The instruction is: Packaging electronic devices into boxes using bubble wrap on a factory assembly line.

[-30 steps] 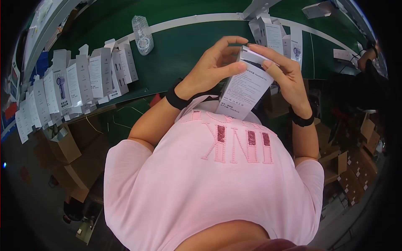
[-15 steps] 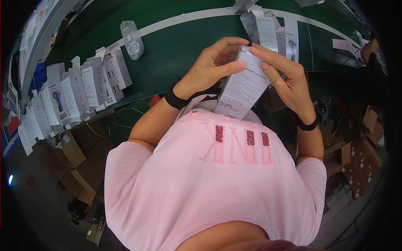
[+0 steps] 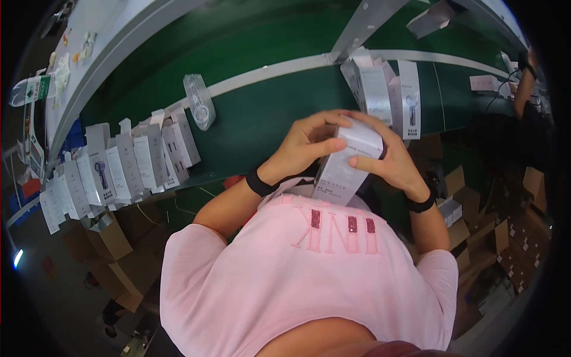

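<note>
A white printed carton (image 3: 350,168) is held upright but tilted in front of my chest, its lower end close to my shirt. My left hand (image 3: 309,144) grips it from the left, thumb on the printed face and fingers at the upper end. From the other side my right hand (image 3: 394,159) wraps round it, its thumb lying across the same face. The top panel looks closed down; the fingers cover part of its far edge. On the green bench beyond my left hand lies a bubble-wrapped item (image 3: 199,102) with a round head.
A leaning row of white cartons (image 3: 122,160), several with raised flaps, lines the bench's left edge. More cartons (image 3: 373,89) stand beyond my hands, beside a metal post (image 3: 363,27). Brown cardboard boxes (image 3: 476,238) lie below at right. Another person's arm (image 3: 524,89) shows far right.
The view has shifted, so the bench sits lower in it. My right hand has moved from the carton's top edge to its side, thumb now on the face. The carton's top panel shows more.
</note>
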Demonstrator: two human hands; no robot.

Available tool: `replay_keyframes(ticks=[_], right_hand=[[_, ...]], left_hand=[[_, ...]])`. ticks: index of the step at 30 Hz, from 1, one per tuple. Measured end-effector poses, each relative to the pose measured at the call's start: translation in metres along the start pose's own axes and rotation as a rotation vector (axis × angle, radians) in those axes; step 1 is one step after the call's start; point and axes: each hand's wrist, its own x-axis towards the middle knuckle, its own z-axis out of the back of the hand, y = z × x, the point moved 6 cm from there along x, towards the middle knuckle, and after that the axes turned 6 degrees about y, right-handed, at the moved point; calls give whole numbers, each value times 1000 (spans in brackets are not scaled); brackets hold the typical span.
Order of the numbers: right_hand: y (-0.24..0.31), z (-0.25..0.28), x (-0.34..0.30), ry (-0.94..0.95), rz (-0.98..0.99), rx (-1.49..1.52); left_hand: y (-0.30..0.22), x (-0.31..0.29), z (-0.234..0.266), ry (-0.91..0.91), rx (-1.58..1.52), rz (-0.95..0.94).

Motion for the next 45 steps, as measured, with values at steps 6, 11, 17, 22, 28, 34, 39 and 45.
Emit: replay_keyframes(ticks=[6,11,17,22,28,34,39,45], right_hand=[[-4,138,-76,-858,270,-184],[-73,290,-92,-1397,284,-535],[-286,399,-61,-1488,-359,-102],[-185,396,-4,-1391,113,-723],[-91,401,177,-915,56,-1112],[-37,340,108,-889,47,-1289],[41,171,-60,-569,284,-1240],[85,67,-73,-233,516,-944]], left_hand=[[-36,47,117,-440,451,94],[-8,54,158,-651,541,258],[95,78,64,-314,498,517],[99,66,39,-335,646,439],[105,43,4,-452,605,368],[40,15,-27,-589,630,147],[-23,51,-67,-290,1117,-392],[-50,41,-68,-195,965,-501]])
